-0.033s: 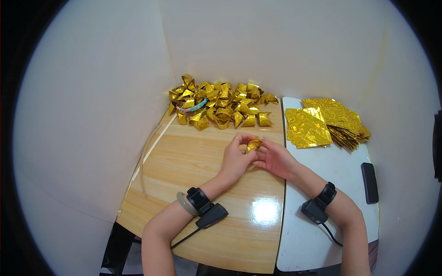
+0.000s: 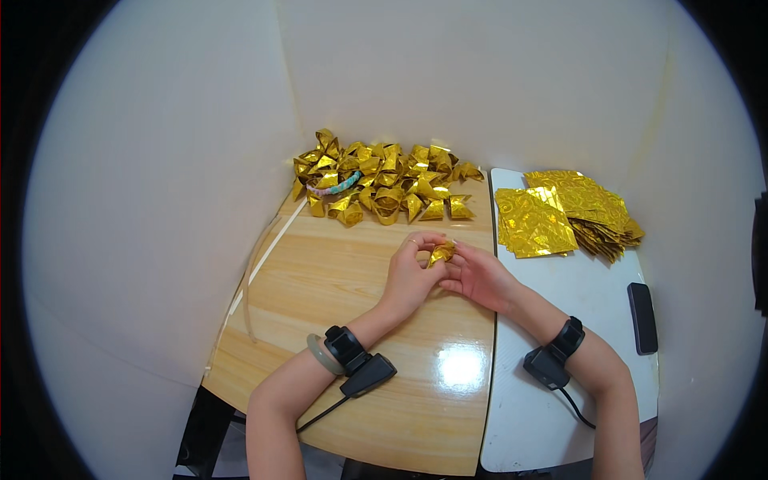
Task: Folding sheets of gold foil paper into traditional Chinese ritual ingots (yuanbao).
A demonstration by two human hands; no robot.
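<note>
Between my two hands is a small folded gold foil paper ingot (image 2: 441, 254), held above the wooden tabletop. My left hand (image 2: 412, 272) grips it from the left, thumb in front and fingers curled behind. On its other side, my right hand (image 2: 480, 276) pinches the paper with thumb and fingertips. Part of the ingot is hidden by the fingers. Beyond my hands lies a heap of finished gold paper ingots (image 2: 388, 196), with a pink and turquoise band (image 2: 340, 186) among them. Stacked flat gold paper sheets (image 2: 534, 228) lie to the right.
The wooden tabletop (image 2: 336, 264) meets a white board (image 2: 528, 320) on the right along a dark seam. A black oblong device (image 2: 642, 318) rests at the board's right edge. Pale walls (image 2: 480, 80) close in the back and sides. Cabled black devices (image 2: 370, 374) are strapped to both wrists.
</note>
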